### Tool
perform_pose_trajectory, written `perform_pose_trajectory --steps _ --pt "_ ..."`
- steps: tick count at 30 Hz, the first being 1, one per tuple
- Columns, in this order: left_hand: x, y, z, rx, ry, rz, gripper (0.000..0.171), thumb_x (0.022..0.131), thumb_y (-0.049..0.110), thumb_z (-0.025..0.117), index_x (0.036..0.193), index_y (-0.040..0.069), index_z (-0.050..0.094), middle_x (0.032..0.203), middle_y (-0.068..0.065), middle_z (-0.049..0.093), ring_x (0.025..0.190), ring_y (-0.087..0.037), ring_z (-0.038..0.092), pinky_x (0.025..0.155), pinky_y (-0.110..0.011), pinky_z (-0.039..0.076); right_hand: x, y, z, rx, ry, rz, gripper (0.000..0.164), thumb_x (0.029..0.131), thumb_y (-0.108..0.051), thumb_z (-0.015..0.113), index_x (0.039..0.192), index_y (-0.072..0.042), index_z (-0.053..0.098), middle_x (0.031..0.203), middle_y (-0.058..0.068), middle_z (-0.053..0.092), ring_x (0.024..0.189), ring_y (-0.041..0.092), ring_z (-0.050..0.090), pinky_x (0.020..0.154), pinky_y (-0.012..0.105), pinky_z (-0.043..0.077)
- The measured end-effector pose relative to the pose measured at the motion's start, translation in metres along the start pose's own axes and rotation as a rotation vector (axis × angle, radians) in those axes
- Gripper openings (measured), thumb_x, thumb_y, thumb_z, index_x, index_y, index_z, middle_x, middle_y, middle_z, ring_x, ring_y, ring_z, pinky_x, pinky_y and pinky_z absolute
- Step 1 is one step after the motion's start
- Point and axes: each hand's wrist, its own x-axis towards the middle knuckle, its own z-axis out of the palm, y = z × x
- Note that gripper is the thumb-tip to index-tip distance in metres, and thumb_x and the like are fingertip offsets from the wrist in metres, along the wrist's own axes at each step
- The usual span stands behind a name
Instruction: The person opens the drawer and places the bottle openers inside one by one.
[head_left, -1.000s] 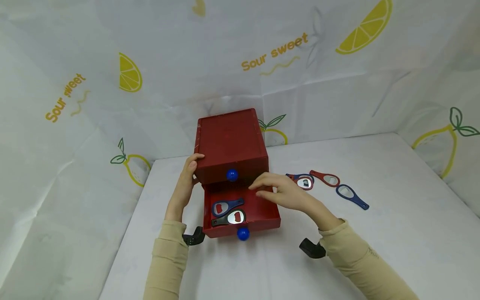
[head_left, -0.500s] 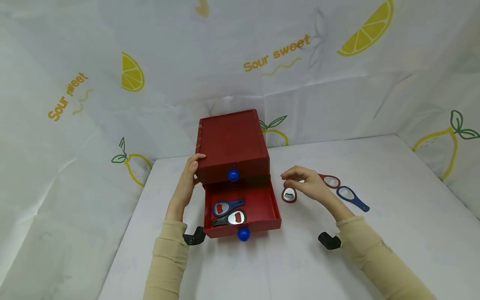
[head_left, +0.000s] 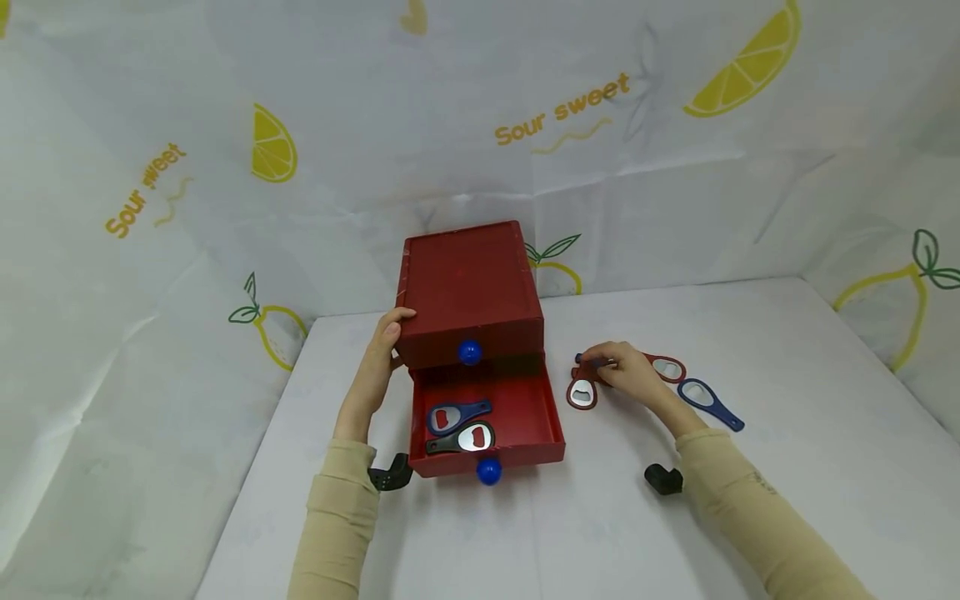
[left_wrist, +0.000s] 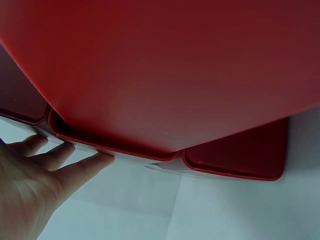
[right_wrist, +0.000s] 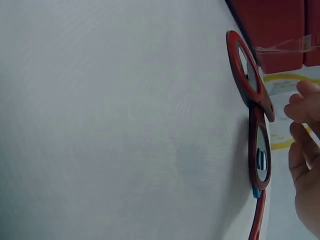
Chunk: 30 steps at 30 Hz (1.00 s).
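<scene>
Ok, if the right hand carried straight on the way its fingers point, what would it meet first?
The right hand would most likely meet the red bottle opener nearest the pulled-out drawer first, though depth leaves the gap unclear. Beyond that, in the head view, stands the red cabinet.

"Sour sweet" x2, orange txt (head_left: 592,96), wht lemon-print backdrop (head_left: 405,125), sleeve mark (head_left: 763,482) illegible

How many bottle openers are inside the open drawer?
2 visible: a blue bottle opener and, nearer the front, a dark bottle opener, both toward the left of the lower drawer. Its shadowed back could hide more.
</scene>
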Motion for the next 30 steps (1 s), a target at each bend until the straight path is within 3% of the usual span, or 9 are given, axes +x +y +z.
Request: perform_pose_trajectory --steps 4,8,12,18,30 --pt "0.000 -0.001 0.000 0.007 -0.001 0.002 0.045 0.098 0.045 0.025 0.132 0.018 0.035 0.139 -0.009 0.032 0.121 -0.026 0.036 0.095 -0.048 0.037 -0.002 0.010 0.003 -0.105 -0.035 -0.039 0.036 0.081 0.009 0.051 0.111 -0.001 0.066 0.113 0.016 0.066 0.100 0.031 0.057 0.085 0.042 0.047" --pt "-0.001 -0.001 0.000 0.012 0.000 0.001 0.047 0.097 0.048 0.026 0.132 0.018 0.035 0.140 -0.009 0.031 0.121 -0.027 0.036 0.095 -0.048 0.037 -0.007 0.012 0.005 -0.246 -0.099 -0.008 0.038 0.080 0.003 0.056 0.116 -0.006 0.064 0.121 0.014 0.060 0.100 0.029 0.046 0.078 0.036 0.041" --pt "-0.001 -0.001 0.000 0.006 -0.002 0.005 0.046 0.098 0.047 0.026 0.132 0.018 0.035 0.140 -0.008 0.031 0.121 -0.026 0.036 0.095 -0.048 0.037 -0.009 0.009 0.006 -0.339 -0.112 -0.004 0.034 0.080 -0.004 0.062 0.114 -0.008 0.065 0.117 0.014 0.056 0.099 0.030 0.044 0.077 0.036 0.040" --pt "-0.001 -0.001 0.000 0.005 0.001 0.001 0.045 0.098 0.045 0.025 0.132 0.017 0.035 0.140 -0.008 0.031 0.122 -0.026 0.035 0.096 -0.048 0.036 -0.011 0.006 0.006 -0.361 -0.074 -0.010 0.023 0.077 -0.010 0.070 0.100 -0.009 0.068 0.106 0.014 0.059 0.089 0.026 0.044 0.071 0.032 0.034" --pt "0.000 -0.001 0.000 0.013 -0.001 0.007 0.046 0.098 0.046 0.025 0.132 0.017 0.035 0.140 -0.008 0.031 0.122 -0.026 0.036 0.096 -0.050 0.036 -0.018 0.001 0.001 -0.353 -0.052 -0.063 0.020 0.074 -0.011 0.074 0.092 -0.006 0.070 0.090 0.010 0.066 0.081 0.021 0.043 0.069 0.030 0.031"
